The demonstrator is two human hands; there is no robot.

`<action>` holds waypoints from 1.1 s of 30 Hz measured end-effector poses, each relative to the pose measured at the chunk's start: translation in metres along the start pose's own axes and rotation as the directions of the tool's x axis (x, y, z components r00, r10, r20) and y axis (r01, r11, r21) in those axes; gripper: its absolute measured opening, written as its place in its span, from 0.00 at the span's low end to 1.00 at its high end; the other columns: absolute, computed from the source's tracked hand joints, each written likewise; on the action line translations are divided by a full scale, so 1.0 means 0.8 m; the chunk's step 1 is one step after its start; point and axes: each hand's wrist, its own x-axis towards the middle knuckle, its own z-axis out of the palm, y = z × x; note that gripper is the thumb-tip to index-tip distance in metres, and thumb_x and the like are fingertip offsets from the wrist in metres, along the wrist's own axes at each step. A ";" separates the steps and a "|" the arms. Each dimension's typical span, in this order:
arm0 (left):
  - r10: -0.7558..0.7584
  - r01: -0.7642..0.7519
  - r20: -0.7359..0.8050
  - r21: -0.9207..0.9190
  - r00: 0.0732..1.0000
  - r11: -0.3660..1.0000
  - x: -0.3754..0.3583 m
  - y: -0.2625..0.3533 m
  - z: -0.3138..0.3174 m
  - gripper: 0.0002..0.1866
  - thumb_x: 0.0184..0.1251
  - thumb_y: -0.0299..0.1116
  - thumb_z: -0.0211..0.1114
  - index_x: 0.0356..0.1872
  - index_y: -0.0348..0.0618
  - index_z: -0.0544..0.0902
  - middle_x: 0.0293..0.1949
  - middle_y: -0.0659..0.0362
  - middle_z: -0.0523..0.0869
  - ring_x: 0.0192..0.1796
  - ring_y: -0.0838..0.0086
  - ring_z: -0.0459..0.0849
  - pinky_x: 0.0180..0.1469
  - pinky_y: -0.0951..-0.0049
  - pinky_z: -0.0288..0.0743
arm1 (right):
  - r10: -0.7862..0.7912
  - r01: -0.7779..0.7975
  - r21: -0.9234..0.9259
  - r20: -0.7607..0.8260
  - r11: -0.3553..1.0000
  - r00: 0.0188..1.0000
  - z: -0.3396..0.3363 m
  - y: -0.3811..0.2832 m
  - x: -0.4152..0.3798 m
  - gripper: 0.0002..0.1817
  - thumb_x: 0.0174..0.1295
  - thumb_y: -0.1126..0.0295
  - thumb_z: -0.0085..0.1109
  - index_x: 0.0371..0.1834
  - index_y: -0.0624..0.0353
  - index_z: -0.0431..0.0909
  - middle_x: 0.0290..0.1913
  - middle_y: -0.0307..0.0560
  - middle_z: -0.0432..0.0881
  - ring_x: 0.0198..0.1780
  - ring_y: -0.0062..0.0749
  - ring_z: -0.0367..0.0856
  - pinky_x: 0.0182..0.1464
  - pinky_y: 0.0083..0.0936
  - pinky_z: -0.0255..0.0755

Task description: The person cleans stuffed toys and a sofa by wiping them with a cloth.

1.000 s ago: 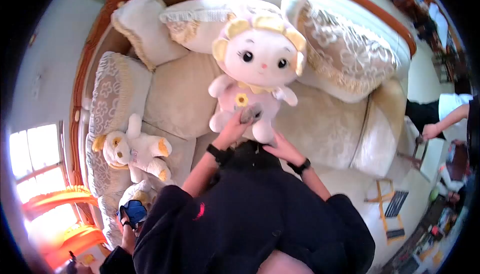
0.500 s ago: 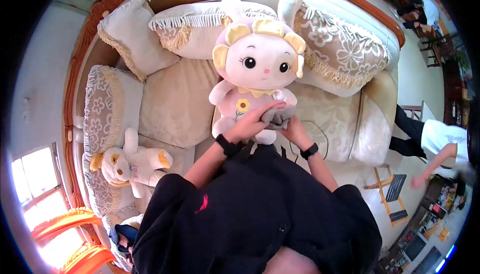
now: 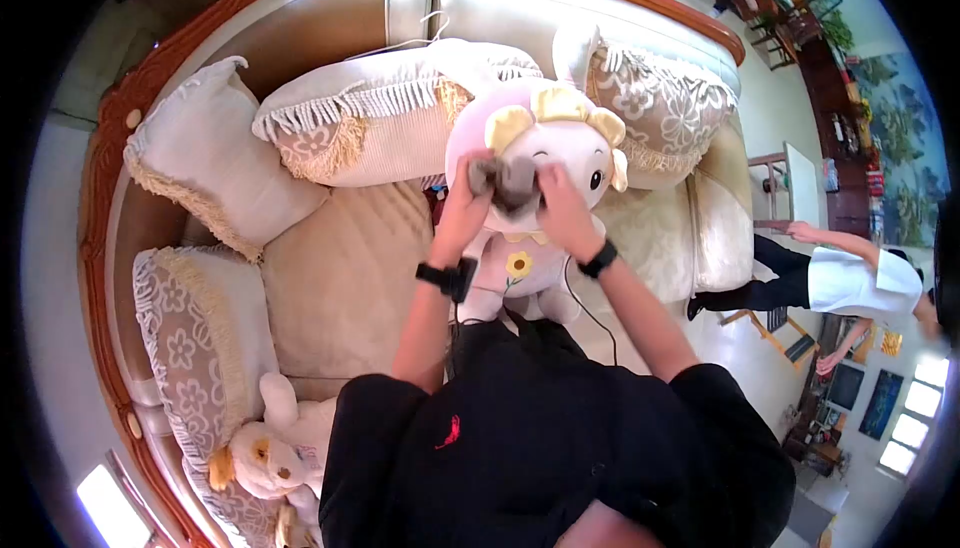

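Note:
A bunched grey cloth [image 3: 512, 188], blurred by motion, is held up in front of the face of a large plush doll [image 3: 540, 133]. My left hand [image 3: 464, 206] grips the cloth on its left side. On the other side, my right hand [image 3: 568, 210] has its fingers closed on the cloth too. The doll sits upright on the sofa, with yellow petals round its head and a sunflower on its belly. One of its eyes is covered by the cloth and my hand.
Fringed cushions [image 3: 370, 113] line the back of the sofa [image 3: 350, 268]. At the lower left lies a plush dog [image 3: 275, 458]. A thin dark cable runs beside the doll. Right of the sofa stand a person in a white shirt [image 3: 860, 281] and a folding stool [image 3: 790, 343].
Both my hands have lifted the grey cloth from the doll's belly up to its face. The view has shifted, and the person at the right has moved an arm outward.

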 end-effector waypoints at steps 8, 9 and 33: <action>0.130 -0.142 0.057 0.355 0.990 0.924 0.070 -0.077 -0.006 0.24 0.57 0.20 0.59 0.57 0.37 0.68 0.57 0.44 0.76 0.64 0.47 0.69 0.64 0.58 0.64 | -0.313 0.290 -0.197 -0.101 0.937 0.944 -0.015 0.042 0.129 0.28 0.44 0.87 0.48 0.52 0.59 0.74 0.66 0.46 0.69 0.61 0.50 0.71 0.61 0.36 0.68; 0.176 -0.189 0.069 0.422 0.982 0.887 0.064 -0.095 -0.006 0.25 0.54 0.18 0.58 0.56 0.37 0.69 0.58 0.44 0.75 0.68 0.47 0.66 0.67 0.54 0.60 | -0.312 0.293 -0.185 -0.079 0.938 0.947 0.001 0.059 0.120 0.26 0.44 0.88 0.46 0.50 0.59 0.75 0.66 0.44 0.70 0.63 0.49 0.70 0.63 0.36 0.66; -0.621 0.154 0.238 0.846 0.747 0.510 -0.110 -0.042 0.072 0.27 0.54 0.27 0.58 0.60 0.47 0.70 0.31 0.46 0.84 0.32 0.59 0.86 0.34 0.61 0.77 | -0.377 0.424 0.272 -0.209 0.864 0.902 0.043 0.133 -0.088 0.09 0.49 0.81 0.54 0.32 0.55 0.77 0.49 0.37 0.84 0.62 0.38 0.75 0.59 0.36 0.69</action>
